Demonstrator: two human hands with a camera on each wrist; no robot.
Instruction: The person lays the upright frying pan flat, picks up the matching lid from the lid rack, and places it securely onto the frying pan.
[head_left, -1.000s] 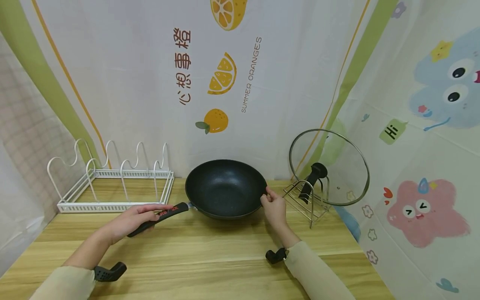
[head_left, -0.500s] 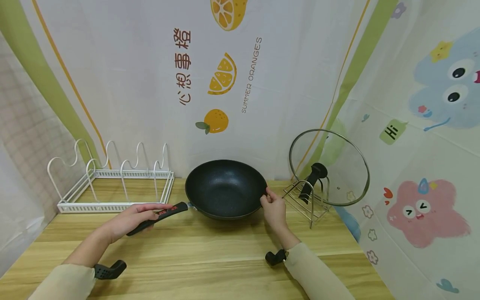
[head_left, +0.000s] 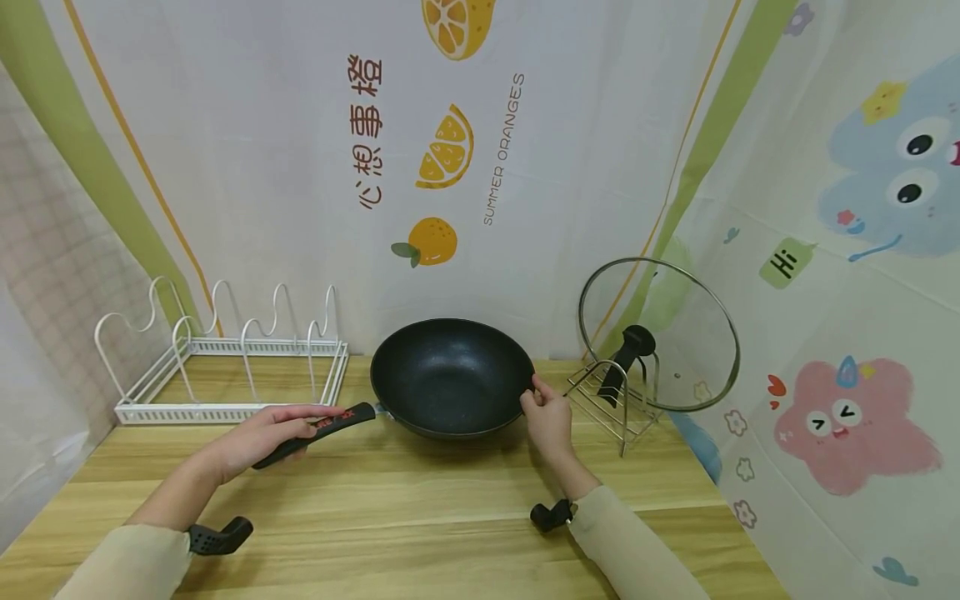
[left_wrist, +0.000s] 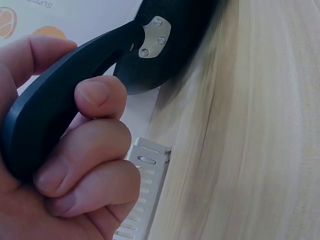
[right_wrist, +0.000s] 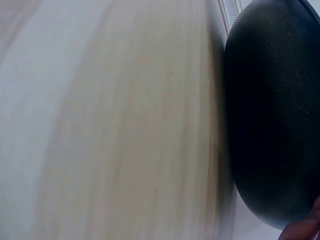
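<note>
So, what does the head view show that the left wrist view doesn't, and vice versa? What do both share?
Head view only: the right hand gripping the rim of the round black wok, and the clear glass lid propped in a metal wire stand.
Left wrist only: three round silver rivets where the curved black handle meets the wok.
Both: the left hand gripping that handle, the wok, the wood-grain tabletop, the orange-printed white cloth and part of the white slotted rack.

back cloth (head_left: 585,125): "心想事橙", "summer oranges"; green bubble (head_left: 786,263) on right cloth (head_left: 840,325): "hi"
</note>
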